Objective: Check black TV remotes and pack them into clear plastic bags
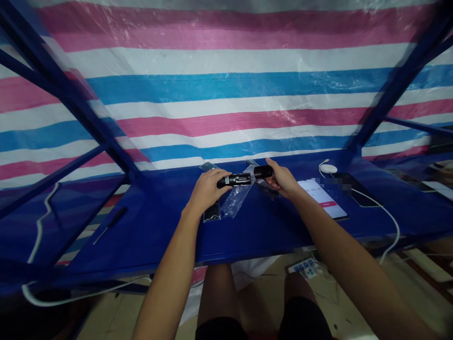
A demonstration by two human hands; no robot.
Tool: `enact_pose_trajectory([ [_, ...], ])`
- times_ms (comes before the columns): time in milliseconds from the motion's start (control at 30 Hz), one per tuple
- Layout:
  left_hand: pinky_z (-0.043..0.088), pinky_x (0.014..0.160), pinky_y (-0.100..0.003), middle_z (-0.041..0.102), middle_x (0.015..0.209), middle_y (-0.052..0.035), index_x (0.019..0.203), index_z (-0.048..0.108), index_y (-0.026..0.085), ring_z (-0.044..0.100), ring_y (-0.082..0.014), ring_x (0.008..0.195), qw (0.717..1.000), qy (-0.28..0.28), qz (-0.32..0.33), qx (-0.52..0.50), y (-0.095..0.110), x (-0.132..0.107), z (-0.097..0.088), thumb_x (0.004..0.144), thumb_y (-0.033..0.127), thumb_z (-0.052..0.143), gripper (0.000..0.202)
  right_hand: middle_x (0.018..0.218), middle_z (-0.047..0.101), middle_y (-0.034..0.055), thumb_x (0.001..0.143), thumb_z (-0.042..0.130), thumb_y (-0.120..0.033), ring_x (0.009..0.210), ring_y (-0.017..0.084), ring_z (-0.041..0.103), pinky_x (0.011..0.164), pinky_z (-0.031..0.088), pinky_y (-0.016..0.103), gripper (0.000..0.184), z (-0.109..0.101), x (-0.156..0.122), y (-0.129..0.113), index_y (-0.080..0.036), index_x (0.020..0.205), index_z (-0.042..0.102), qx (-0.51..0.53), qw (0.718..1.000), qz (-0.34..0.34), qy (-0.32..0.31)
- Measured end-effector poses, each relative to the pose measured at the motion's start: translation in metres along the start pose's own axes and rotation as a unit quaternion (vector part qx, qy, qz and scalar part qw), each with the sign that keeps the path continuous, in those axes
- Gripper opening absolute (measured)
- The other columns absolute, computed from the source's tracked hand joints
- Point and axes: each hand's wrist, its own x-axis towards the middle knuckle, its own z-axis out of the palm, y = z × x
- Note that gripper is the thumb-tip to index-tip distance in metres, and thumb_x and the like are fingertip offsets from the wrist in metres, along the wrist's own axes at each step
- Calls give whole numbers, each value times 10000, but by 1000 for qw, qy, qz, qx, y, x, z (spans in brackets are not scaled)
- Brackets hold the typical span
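My left hand (pixel 207 188) is closed round a black cylindrical device (pixel 236 180) with white lettering, held level above the blue shelf (pixel 255 226). My right hand (pixel 281 179) grips a second black piece (pixel 262 171) just right of the first one's end; whether the two pieces touch is unclear. A clear plastic bag (pixel 235 200) hangs and lies under the black device, between both hands. A small dark packet (pixel 212 213) lies on the shelf below my left wrist.
A phone (pixel 323 198) with a lit screen lies right of my right hand, a second dark phone (pixel 361 193) beyond it, with a white cable (pixel 391 222) and round white puck (pixel 328 168). A screwdriver (pixel 109 225) lies at left. A striped tarp (pixel 226 94) backs the blue frame.
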Motion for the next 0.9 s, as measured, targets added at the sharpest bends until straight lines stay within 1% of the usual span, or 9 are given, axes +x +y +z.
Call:
enact_pose_trajectory([
  [133,507,1024,-486,720,1264,-65,1282,679,278,659,-271,1166,1000,-8,4,5,1,0,0,916,309,741,372,479,599,39,907,577,-733,353,114,460,324,280,268,567,3,-1,-4,-201,717,628,28,999,4,37],
  [200,504,1026,-490,721,1268,-68,1280,680,279,656,-275,1176,1000,-10,0,7,1,0,-1,913,305,733,372,630,719,92,905,594,-725,443,135,588,357,372,263,560,4,-2,-6,-180,812,677,56,998,-7,28],
  [267,500,1035,-492,723,1267,-68,1274,682,274,653,-276,1186,1000,-9,-4,7,2,0,-1,910,305,727,368,851,798,143,883,642,-720,592,166,705,406,457,254,548,6,-3,-8,-175,895,703,77,997,-24,14],
  [333,495,1047,-490,725,1266,-68,1271,686,264,653,-274,1192,1000,-9,-4,4,2,0,-1,909,306,719,366,1025,809,159,859,697,-699,753,194,765,468,525,243,526,8,-5,-10,-181,945,721,75,996,-47,-6],
  [400,493,1056,-489,726,1270,-72,1274,686,251,654,-274,1197,1000,-5,-4,-2,2,-1,0,903,308,720,378,1108,802,150,845,740,-669,881,213,780,541,573,235,491,10,-7,-10,-192,960,736,56,995,-73,-27],
  [533,501,1054,-491,733,1263,-76,1266,689,242,666,-274,1184,1000,8,-10,-11,3,-1,1,879,305,736,395,1074,807,117,822,783,-632,983,235,772,631,604,242,433,13,-9,-7,-212,918,735,24,993,-104,-55],
  [667,513,1044,-481,747,1232,-62,1233,704,254,678,-264,1157,1000,14,-2,-17,5,-1,2,875,311,742,365,990,792,74,832,790,-570,905,215,744,682,607,285,390,14,-9,-2,-223,1009,766,-36,985,-155,-68],
  [800,506,1060,-471,737,1256,-60,1275,692,259,662,-259,1187,1000,8,7,-23,9,-1,1,894,332,736,390,954,766,54,840,795,-492,785,192,691,723,596,339,387,16,-11,1,-229,1122,768,-114,970,-192,-99],
  [900,514,1049,-453,723,1272,-67,1327,671,257,649,-257,1201,1000,-4,2,-26,12,-3,0,922,337,711,414,976,751,41,840,798,-463,808,198,688,737,581,340,403,17,-14,2,-248,1179,760,-151,958,-211,-124],
])
